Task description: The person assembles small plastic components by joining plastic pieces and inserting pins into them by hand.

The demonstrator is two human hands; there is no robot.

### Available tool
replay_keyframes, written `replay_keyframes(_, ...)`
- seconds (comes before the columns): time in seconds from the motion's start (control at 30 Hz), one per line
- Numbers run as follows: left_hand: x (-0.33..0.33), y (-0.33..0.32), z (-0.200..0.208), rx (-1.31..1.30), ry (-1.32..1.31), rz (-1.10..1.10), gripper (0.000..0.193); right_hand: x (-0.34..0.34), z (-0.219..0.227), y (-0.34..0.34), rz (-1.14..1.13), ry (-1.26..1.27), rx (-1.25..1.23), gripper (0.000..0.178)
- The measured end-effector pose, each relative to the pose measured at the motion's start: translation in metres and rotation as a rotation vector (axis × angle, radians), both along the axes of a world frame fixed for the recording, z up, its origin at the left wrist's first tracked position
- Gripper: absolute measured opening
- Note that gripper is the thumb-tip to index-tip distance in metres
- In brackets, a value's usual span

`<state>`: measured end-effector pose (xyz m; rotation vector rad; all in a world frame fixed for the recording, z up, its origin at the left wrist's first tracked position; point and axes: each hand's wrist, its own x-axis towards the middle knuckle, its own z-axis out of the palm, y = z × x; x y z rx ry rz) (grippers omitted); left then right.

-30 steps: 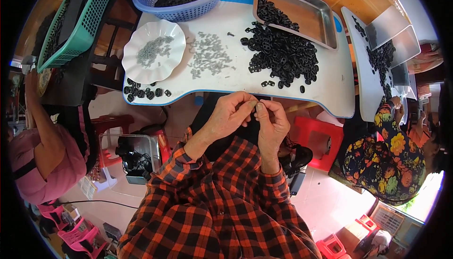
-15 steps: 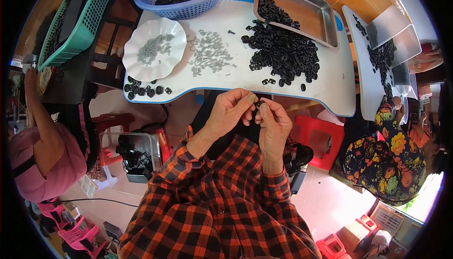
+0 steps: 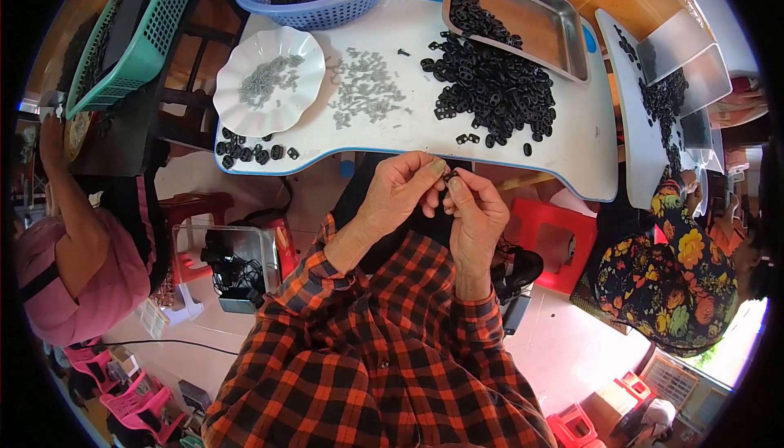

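Observation:
Just off the front edge of the white table, my left hand (image 3: 402,191) and my right hand (image 3: 476,213) meet fingertip to fingertip. Pinched between them is a small black plastic piece (image 3: 449,176), mostly covered by the fingers. Ahead to the right lies a heap of black two-holed plastic pieces (image 3: 494,93). Tiny grey pieces (image 3: 363,89), perhaps springs, are scattered left of it. More of them lie in a white scalloped plate (image 3: 306,98). Several chunkier black pieces (image 3: 261,156) sit by the table's left front edge.
A blue-purple basket (image 3: 327,15) of black parts stands at the back, and a metal tray (image 3: 581,35) at the back right. A green basket (image 3: 135,56) is on the left. Co-workers in pink (image 3: 90,276) and a flowered top (image 3: 670,276) sit either side. Red stools (image 3: 547,240) stand nearby.
The view has shifted very slightly. Both hands stay together on the small black piece, with hardly any finger movement to be seen.

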<state>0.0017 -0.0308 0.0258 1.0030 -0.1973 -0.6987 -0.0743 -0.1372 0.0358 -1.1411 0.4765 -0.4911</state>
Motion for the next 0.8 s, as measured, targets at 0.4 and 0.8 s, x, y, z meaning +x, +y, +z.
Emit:
replay_keyframes(0.4, 0.0003, -0.0005, 0.0023, 0.022, -0.016, 0.004, 0.024, 0.0016, 0.0004, -0.0006, -0.004, 0.014, -0.030, 0.014)
replay_keyframes(0.8, -0.0031, -0.0009, 0.0061, 0.124, -0.179, 0.064, 0.022, 0.0019, 0.0031, 0.0017, -0.033, 0.027, -0.182, 0.012)
